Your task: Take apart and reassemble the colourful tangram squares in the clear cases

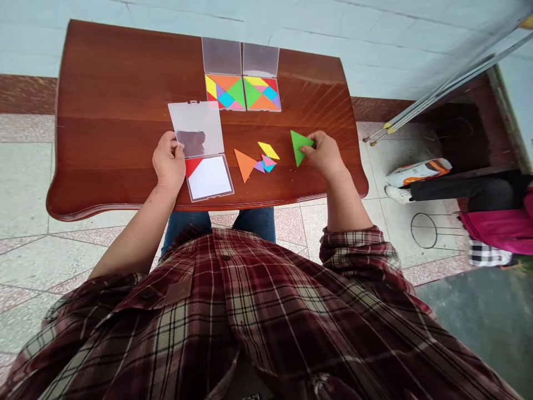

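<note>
In the head view, my right hand (323, 151) pinches a large green triangle tangram piece (297, 145) over the right part of the table. My left hand (170, 161) has its fingers curled on the left edge of an open tangram case (232, 188), near the hinge of its clear lid (206, 125). A red triangle (192, 166) lies in the case's upper left corner; white base shows beside it. Between the case and my right hand lie an orange triangle (245, 165), a yellow parallelogram (268, 150) and a cluster of small pieces: purple (259, 166), pink (268, 160) and blue (268, 168).
Two open tangram cases filled with coloured pieces, a left one (225, 93) and a right one (262, 93), lie farther back on the brown wooden table (125, 111). A wall runs behind. At the right, another person's leg (441, 190) and a wire stand (425, 230) show.
</note>
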### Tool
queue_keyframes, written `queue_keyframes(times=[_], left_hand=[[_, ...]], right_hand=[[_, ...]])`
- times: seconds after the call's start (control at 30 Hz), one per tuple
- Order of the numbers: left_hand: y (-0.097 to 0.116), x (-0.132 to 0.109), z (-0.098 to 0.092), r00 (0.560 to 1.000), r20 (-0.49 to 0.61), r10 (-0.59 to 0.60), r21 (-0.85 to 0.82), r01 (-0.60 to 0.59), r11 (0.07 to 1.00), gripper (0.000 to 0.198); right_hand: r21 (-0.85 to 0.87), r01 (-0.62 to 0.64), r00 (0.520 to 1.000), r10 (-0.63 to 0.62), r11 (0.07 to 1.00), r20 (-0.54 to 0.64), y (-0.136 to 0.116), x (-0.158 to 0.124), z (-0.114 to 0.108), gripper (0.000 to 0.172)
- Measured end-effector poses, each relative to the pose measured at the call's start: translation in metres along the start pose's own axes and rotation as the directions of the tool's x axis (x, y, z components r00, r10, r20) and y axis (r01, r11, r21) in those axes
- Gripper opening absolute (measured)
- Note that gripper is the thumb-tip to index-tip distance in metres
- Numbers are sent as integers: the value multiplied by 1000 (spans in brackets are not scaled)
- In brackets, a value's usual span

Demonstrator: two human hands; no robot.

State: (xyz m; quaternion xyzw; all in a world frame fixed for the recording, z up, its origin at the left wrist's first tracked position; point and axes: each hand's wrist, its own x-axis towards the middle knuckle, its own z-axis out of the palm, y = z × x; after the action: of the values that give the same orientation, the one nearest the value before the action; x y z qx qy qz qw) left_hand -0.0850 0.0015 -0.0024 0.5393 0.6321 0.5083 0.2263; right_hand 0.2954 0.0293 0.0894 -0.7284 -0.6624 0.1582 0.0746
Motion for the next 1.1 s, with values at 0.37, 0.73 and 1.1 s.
queue_keyframes(times=[0.37,0.73,1.1], left_hand=[[1,-1,4,1000,-23,3,50,-1,999,15],[5,-3,6,999,-16,-28,68,29,997,19],[3,-3,4,999,3,-44,39,44,998,18]], right_hand=[[415,534,635,-673,737,379,-152,-34,51,20],[344,562,576,-654,752,491,-173,-35,75,16],[371,488,630,-613,790,477,-166,-33,77,14]])
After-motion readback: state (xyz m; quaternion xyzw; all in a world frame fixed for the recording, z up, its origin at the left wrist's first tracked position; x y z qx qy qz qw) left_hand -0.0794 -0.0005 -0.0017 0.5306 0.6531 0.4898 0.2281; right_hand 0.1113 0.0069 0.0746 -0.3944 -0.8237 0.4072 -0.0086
